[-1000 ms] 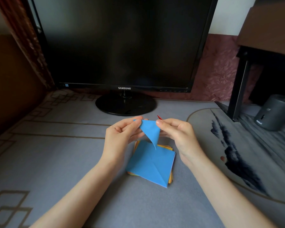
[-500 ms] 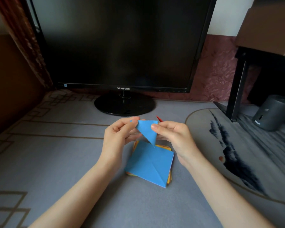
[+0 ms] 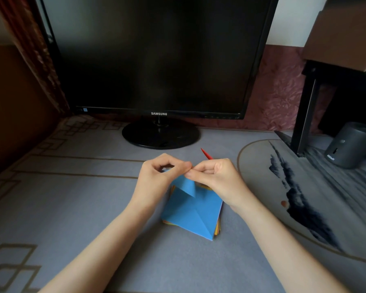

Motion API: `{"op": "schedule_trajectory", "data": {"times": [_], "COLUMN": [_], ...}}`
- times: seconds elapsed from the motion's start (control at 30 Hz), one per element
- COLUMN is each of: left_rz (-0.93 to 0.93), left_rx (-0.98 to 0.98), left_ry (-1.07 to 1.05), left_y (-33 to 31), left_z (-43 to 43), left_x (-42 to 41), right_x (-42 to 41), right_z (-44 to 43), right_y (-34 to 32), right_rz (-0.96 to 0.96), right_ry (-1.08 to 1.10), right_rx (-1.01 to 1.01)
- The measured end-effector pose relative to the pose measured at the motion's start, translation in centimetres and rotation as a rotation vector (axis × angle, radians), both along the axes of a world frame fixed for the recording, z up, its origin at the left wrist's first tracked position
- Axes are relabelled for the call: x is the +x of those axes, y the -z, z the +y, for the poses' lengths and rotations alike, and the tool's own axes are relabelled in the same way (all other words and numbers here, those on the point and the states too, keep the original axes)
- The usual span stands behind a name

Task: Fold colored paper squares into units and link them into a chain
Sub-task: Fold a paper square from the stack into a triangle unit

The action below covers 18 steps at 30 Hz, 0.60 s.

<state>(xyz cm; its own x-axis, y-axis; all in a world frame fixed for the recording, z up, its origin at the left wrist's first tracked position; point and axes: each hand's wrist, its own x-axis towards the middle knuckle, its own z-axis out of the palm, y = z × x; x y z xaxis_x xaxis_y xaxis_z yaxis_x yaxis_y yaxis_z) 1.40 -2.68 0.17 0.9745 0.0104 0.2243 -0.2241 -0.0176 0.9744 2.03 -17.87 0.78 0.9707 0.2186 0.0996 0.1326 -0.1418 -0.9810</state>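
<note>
- Two bare hands, raised together over the middle of a grey patterned cloth (image 3: 72, 208), fingertips meeting.
- Left hand (image 3: 156, 176): thumb and forefinger pinching the top edge of a folded blue paper (image 3: 185, 186), other fingers curled in behind.
- Right hand (image 3: 216, 180): thumb and forefinger pinching the same top edge, touching the left fingertips, remaining fingers tucked into the palm.
- Folded blue paper hanging below the pinch as a triangle, point down, tip just above the stack beneath.
- Stack of colored squares (image 3: 194, 216) flat on the cloth under the hands, turned like a diamond, near corner toward the viewer; blue top sheet with one diagonal crease; orange, yellow and red edges peeking out along the right side.
- Thin red paper tip (image 3: 206, 154) poking up behind the right hand; rest of it hidden.
- Behind the hands, near but apart: round black base (image 3: 161, 134) of a dark monitor (image 3: 156, 56), lower bezel edge well above the cloth.
- Right of the right hand: curved rim of a round mat (image 3: 304, 197) with dark ink strokes, near the wrist.
- Far right, well apart: black table leg (image 3: 304, 115) and a grey cylinder (image 3: 351, 144).
- Wide bare cloth to the left of the stack and in front of it, between the forearms.
</note>
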Motion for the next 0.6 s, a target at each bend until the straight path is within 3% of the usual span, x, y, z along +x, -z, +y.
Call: {"op": "schedule_trajectory", "data": {"times": [0.23, 0.6], "left_rz": [-0.003, 0.030], "left_rx": [-0.085, -0.163], "left_ry": [-0.113, -0.235], "left_y": [0.12, 0.44], "left_z": [-0.18, -0.21], "left_x": [0.34, 0.66], "right_x": [-0.02, -0.05], "right_z": [-0.34, -0.65], "right_y": [-0.23, -0.38], "right_rz": [0.080, 0.052], "right_ry": [-0.046, -0.067], "right_rx": [0.057, -0.116]}}
